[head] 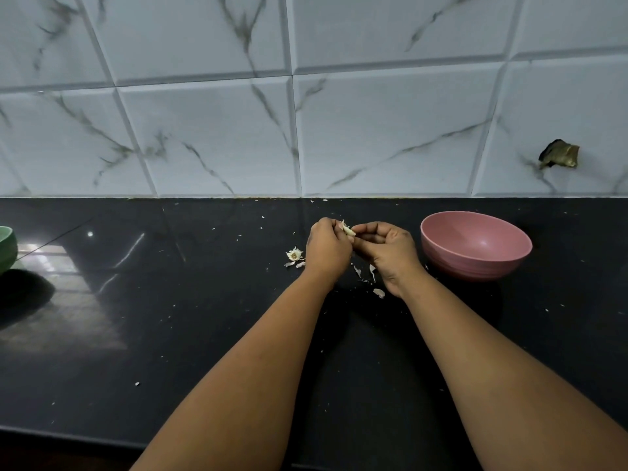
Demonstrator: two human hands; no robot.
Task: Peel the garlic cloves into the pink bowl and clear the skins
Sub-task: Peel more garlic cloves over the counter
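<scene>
At the centre of the frame, the left hand [328, 248] and right hand [385, 248] both pinch one garlic clove [347, 229] above the black counter [204, 317]. Hold the clove firmly with the left fingers; strip the skin away with the right. The clove's long axis runs from upper left to lower right. The pink bowl [475, 244] stands just right of the hands, with loose skins [365, 277] beneath them.
</scene>
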